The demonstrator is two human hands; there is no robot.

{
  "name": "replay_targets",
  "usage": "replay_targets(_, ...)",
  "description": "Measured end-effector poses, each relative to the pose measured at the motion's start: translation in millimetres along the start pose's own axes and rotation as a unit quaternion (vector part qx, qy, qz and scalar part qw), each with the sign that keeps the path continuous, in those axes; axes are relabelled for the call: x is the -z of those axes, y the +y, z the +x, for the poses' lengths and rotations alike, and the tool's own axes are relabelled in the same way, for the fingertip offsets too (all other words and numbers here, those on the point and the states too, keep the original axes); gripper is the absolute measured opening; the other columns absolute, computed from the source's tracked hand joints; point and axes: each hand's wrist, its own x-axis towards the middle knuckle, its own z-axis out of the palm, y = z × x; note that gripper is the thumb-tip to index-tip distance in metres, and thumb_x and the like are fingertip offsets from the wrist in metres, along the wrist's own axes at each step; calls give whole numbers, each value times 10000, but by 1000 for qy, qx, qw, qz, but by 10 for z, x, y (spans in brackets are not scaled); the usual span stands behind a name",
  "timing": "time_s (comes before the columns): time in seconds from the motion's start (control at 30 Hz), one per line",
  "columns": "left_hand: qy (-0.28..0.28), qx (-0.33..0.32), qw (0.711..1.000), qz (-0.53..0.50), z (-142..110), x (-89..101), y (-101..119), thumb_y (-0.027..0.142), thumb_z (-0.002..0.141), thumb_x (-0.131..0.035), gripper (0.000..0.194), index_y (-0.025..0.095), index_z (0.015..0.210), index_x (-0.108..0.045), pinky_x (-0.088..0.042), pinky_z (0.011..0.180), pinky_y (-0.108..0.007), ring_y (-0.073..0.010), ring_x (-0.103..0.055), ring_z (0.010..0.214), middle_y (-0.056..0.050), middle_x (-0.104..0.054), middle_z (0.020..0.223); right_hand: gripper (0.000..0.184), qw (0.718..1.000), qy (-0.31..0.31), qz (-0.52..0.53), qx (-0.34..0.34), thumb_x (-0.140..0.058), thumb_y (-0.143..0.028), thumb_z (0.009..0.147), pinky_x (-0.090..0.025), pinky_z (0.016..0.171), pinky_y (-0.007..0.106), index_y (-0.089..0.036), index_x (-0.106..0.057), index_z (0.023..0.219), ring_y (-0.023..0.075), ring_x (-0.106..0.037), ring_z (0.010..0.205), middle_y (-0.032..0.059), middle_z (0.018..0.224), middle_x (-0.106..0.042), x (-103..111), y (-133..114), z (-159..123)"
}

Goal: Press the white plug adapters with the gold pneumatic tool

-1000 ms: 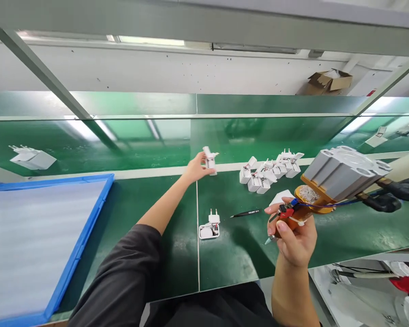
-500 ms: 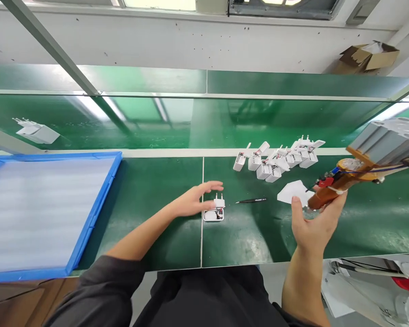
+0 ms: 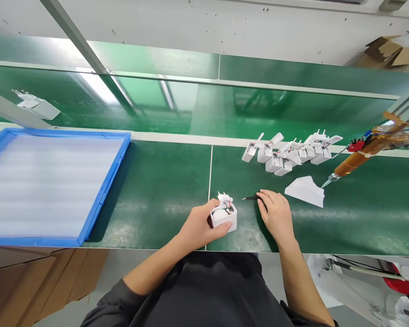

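Observation:
My left hand (image 3: 199, 225) grips a white open charger housing (image 3: 224, 215) with two plug pins and red wiring showing, held just above the green bench (image 3: 157, 195) near its front edge. My right hand (image 3: 275, 212) lies over black tweezers (image 3: 250, 198) on the bench, fingers curled down on their rear end; only the tip shows. A hanging orange-handled dispensing tool (image 3: 359, 154) dangles free at the right, its nozzle near a folded white paper (image 3: 306, 190).
A row of several white open charger housings (image 3: 289, 152) lies at the back of the bench. A blue tray (image 3: 105, 190) with a white foam sheet sits left. One more charger (image 3: 37, 106) rests on the conveyor behind. A cardboard box (image 3: 391, 50) is far right.
My left hand set a charger on the back edge, came back and picked up the housing near the front. My right hand let go of the hanging tool and dropped onto the tweezers.

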Motion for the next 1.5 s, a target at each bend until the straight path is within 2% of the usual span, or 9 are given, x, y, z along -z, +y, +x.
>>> replay_targets(0.17, -34, 75, 993, -90, -116, 48, 188, 370, 739, -645, 209, 214, 775, -510, -346, 501, -192, -97, -431, 539, 65, -514, 607, 265, 999, 14, 42, -20, -502, -354, 975, -552, 881, 420, -178, -694, 1023, 249, -713, 956, 112, 1030, -761, 84, -31, -41)
replay_targets(0.33, -29, 86, 993, -71, -164, 68, 219, 353, 756, -638, 186, 215, 804, -522, -372, 510, -193, -102, -467, 549, 61, -548, 626, 240, 986, 47, 154, -50, -596, -361, 933, -596, 720, 302, -205, -671, 1099, 171, -714, 810, 51, 916, -744, 245, -221, -138)
replay_targets(0.43, 6, 38, 999, 0, -183, 18, 167, 343, 765, -647, 183, 219, 835, -532, -387, 510, -195, -103, -498, 530, 57, -586, 640, 164, 963, 60, 260, -21, -651, -243, 895, -571, 642, 284, -231, -697, 1052, 153, -678, 752, 30, 874, -709, 381, -372, -205)
replay_targets(0.53, 76, -56, 990, 105, -181, -77, 63, 345, 798, -637, 183, 216, 890, -546, -387, 491, -201, -102, -524, 501, 45, -622, 673, 218, 957, 68, 279, 44, -665, -126, 864, -511, 549, 261, -243, -700, 1044, 128, -607, 649, 5, 776, -665, 496, -543, -266)
replay_targets(0.67, 193, -193, 937, 220, -151, -186, -48, 300, 850, -597, 200, 200, 1018, -558, -413, 496, -208, -109, -592, 531, 27, -662, 731, 341, 960, 86, 243, 108, -637, -39, 854, -458, 497, 242, -252, -685, 1116, 105, -546, 575, -8, 730, -628, 553, -760, -328)
replay_targets(0.77, 234, -243, 902, 269, -128, -213, -62, 279, 860, -598, 212, 185, 1045, -554, -422, 494, -212, -111, -597, 535, 41, -624, 675, 388, 962, 100, 214, 135, -634, -14, 850, -453, 500, 234, -247, -675, 1157, 93, -530, 562, -10, 725, -611, 547, -857, -345)
replay_targets(1.07, 243, -282, 879, 297, -92, -196, -54, 264, 856, -604, 189, 164, 1006, -546, -422, 488, -233, -113, -549, 523, 40, -581, 663, 406, 966, 115, 174, 150, -645, 18, 837, -463, 513, 231, -214, -658, 1170, 97, -547, 586, 6, 738, -609, 518, -885, -337)
replay_targets(1.33, 231, -297, 880, 291, -82, -183, -65, 261, 868, -564, 158, 170, 994, -537, -418, 497, -235, -119, -533, 524, 33, -575, 662, 391, 959, 89, 210, 168, -640, 18, 838, -435, 510, 244, -198, -655, 1163, 103, -526, 596, 10, 739, -602, 530, -937, -353)
replay_targets(1.5, 223, -299, 883, 283, -73, -172, -90, 261, 874, -578, 182, 169, 1028, -550, -430, 509, -242, -129, -550, 545, 21, -603, 685, 384, 957, 66, 228, 163, -639, 14, 840, -439, 520, 236, -206, -665, 1154, 97, -544, 613, 14, 773, -613, 581, -861, -352)
